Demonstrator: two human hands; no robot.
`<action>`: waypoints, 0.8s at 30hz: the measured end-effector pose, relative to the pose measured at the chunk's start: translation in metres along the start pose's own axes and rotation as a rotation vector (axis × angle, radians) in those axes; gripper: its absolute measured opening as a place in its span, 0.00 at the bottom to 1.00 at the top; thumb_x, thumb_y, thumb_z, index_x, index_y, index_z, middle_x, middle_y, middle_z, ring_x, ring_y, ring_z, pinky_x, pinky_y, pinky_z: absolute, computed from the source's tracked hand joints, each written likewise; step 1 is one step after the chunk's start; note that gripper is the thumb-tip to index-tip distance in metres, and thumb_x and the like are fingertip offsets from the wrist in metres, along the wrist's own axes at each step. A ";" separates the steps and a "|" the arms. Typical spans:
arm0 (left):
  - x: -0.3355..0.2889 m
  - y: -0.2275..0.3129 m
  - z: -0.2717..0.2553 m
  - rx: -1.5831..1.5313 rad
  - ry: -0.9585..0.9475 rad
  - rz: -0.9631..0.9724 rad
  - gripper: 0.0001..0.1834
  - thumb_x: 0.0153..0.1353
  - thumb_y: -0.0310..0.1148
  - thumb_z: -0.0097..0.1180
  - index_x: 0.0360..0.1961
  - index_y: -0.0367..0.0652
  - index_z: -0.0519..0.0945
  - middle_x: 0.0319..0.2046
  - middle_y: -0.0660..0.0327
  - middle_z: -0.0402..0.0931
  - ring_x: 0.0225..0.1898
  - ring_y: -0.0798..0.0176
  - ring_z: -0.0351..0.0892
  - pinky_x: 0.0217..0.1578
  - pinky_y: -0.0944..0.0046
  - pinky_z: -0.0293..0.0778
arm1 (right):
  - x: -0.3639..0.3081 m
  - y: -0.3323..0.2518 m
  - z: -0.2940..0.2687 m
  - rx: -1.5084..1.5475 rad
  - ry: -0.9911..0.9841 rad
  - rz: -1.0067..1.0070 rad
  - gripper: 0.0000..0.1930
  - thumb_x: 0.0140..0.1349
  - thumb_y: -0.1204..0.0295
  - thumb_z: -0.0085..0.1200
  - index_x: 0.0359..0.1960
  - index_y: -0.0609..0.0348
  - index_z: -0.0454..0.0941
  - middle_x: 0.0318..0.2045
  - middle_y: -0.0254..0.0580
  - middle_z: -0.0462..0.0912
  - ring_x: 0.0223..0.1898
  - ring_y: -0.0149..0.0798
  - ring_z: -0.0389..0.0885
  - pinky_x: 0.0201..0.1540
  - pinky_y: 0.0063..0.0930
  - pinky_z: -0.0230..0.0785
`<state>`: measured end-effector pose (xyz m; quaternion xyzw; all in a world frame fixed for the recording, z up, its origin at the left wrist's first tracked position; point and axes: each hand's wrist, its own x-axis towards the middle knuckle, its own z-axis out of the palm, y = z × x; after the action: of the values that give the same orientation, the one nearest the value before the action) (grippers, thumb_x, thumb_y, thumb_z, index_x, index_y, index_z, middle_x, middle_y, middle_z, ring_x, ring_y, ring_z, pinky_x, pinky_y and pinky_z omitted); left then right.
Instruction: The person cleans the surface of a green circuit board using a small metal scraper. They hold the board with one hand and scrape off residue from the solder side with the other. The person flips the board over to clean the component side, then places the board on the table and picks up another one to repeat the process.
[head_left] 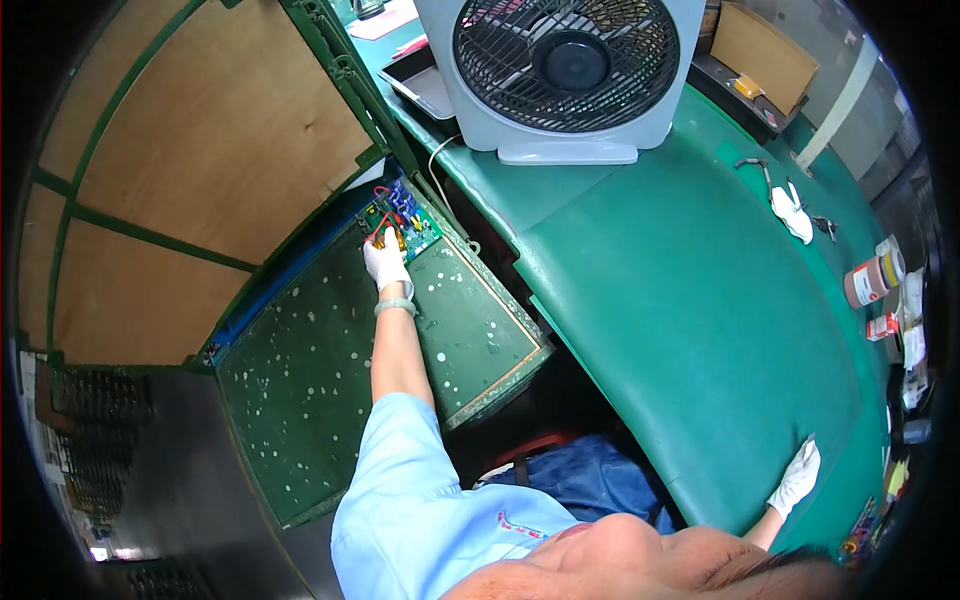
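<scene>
At the far lower left I get dark racks [95, 430], smeared by the lens rim, so I can't make out what they hold. Right of them, wooden panels [220, 110] in a green frame run off the top edge. Below the panels lies a speckled green surface [300, 400].

Left of centre, the gloved left hand [385, 262] touches the circuit board [422, 238], which sits at the upper corner of that surface. Its fingers cover part of the components and a red wire; I can't tell whether they are clamped on anything. The light-blue shirt [400, 450] carries stitched marks, too small for me to read.

At top centre a grey fan [575, 60], cut off above, partly covers a black tray [432, 85]. At lower right, the gloved right hand [797, 480] is on the green mat [680, 300], its fingers probably together; I can't tell whether they grip something. The person's head hides most of that forearm. At the right edge, the labels on a tub [865, 285] and a small red-and-white box [882, 327] are illegible to me.
</scene>
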<state>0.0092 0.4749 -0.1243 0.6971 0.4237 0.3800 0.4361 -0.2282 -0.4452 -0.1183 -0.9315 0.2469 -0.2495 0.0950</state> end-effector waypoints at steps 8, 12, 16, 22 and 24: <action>-0.159 0.121 0.011 -0.517 -0.088 0.220 0.27 0.57 0.26 0.64 0.58 0.34 0.73 0.53 0.51 0.75 0.45 0.63 0.76 0.49 0.60 0.73 | 0.000 -0.014 -0.002 -0.005 0.029 -0.030 0.14 0.71 0.62 0.54 0.49 0.57 0.83 0.44 0.44 0.86 0.44 0.45 0.84 0.49 0.34 0.74; -0.284 0.237 0.036 -0.522 -0.402 0.745 0.13 0.56 0.27 0.63 0.44 0.41 0.82 0.40 0.60 0.79 0.37 0.65 0.79 0.43 0.64 0.75 | -0.003 -0.026 0.002 0.053 0.055 -0.043 0.13 0.71 0.63 0.55 0.48 0.58 0.83 0.41 0.44 0.87 0.42 0.43 0.84 0.47 0.33 0.75; -0.420 0.302 0.058 -0.569 -1.079 0.895 0.14 0.57 0.40 0.63 0.42 0.46 0.84 0.35 0.56 0.79 0.36 0.56 0.79 0.42 0.56 0.76 | -0.008 -0.039 -0.007 -0.074 0.019 -0.053 0.12 0.71 0.62 0.54 0.47 0.55 0.83 0.42 0.43 0.86 0.41 0.46 0.85 0.44 0.34 0.76; -0.551 0.290 0.068 -0.383 -1.865 0.890 0.18 0.60 0.45 0.60 0.40 0.40 0.85 0.32 0.49 0.83 0.38 0.49 0.83 0.43 0.52 0.77 | -0.022 -0.058 -0.011 0.160 0.118 0.043 0.15 0.71 0.65 0.54 0.53 0.61 0.81 0.49 0.48 0.85 0.45 0.40 0.85 0.52 0.31 0.76; -0.582 0.266 0.077 -0.406 -1.971 0.870 0.18 0.61 0.44 0.59 0.39 0.38 0.85 0.30 0.49 0.83 0.33 0.52 0.83 0.39 0.54 0.77 | -0.027 -0.094 -0.037 0.532 0.130 0.214 0.15 0.71 0.69 0.52 0.55 0.61 0.80 0.51 0.44 0.84 0.47 0.35 0.83 0.56 0.27 0.73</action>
<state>-0.0577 -0.1536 0.0043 0.7000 -0.4637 -0.1601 0.5190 -0.2284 -0.3525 -0.0699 -0.8247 0.2754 -0.3530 0.3456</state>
